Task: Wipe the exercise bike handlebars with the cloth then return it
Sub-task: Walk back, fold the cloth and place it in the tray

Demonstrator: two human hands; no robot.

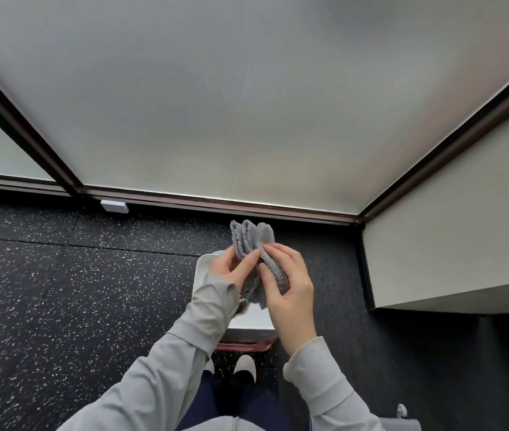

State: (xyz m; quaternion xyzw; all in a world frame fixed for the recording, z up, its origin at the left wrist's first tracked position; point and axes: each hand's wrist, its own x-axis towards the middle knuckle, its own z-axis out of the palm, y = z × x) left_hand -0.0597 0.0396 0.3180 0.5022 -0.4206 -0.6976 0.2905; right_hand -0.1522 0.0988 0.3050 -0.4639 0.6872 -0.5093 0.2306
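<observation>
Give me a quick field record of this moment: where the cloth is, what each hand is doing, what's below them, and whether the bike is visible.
cloth: grey cloth, bunched in folds, held up between both hands
left hand: left hand pinching the cloth's left side
right hand: right hand gripping the cloth's right side
below hands: white tray on a red-edged stand
floor: black speckled floor
bike handlebars: not in view

Count for you: one grey fluffy terry cloth, pinched between your two hands, left hand and right hand. One white plastic tray under the grip. Two pale shoe toes below.
</observation>
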